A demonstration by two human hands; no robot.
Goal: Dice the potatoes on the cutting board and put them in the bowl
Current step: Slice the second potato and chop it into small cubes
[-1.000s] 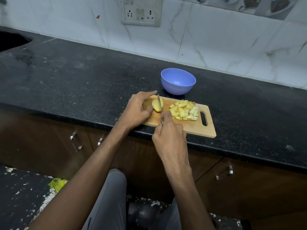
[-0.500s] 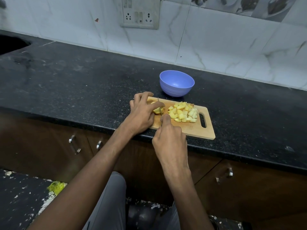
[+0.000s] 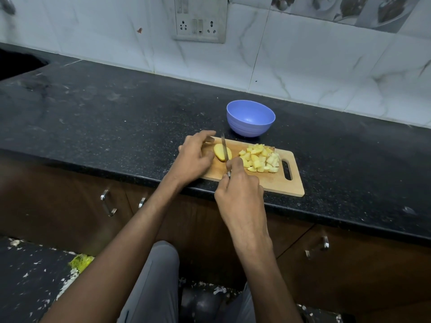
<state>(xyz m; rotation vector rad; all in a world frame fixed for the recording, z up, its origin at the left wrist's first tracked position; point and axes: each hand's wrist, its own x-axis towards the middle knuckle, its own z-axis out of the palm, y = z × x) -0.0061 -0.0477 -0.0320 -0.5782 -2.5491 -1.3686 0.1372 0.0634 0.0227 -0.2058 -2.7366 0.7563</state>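
The knife (image 3: pixel 224 152) was down across the potato half (image 3: pixel 220 152), its blade running lengthwise over the yellow cut piece near the left end of the wooden cutting board (image 3: pixel 275 183). The right hand (image 3: pixel 240 194) had its grip curled tight around the knife's handle, forefinger reaching forward toward the base of the blade. The left hand (image 3: pixel 194 157) sat at the board's left edge, thumb side against the potato half, fingers bent and reaching over the far corner of the board; whether that grip actually pinched the potato or only steadied it, I could not tell.

Just right of the blade lay the pile of diced potato (image 3: pixel 262 158), a loose heap of pale yellow cubes in the middle of the board, close to the handle slot at its right end. The cubes were on the board, none visible in the bowl.

The blue bowl (image 3: pixel 250 118) stood upright on the black speckled bench (image 3: pixel 116 117), just behind the board's far edge. The board itself lay at a slight angle, near the bench's front edge. Behind ran a white marbled tile wall with a switch-and-socket plate (image 3: pixel 200 18). Below the bench, dark cabinet doors carried metal handles (image 3: pixel 108 202).
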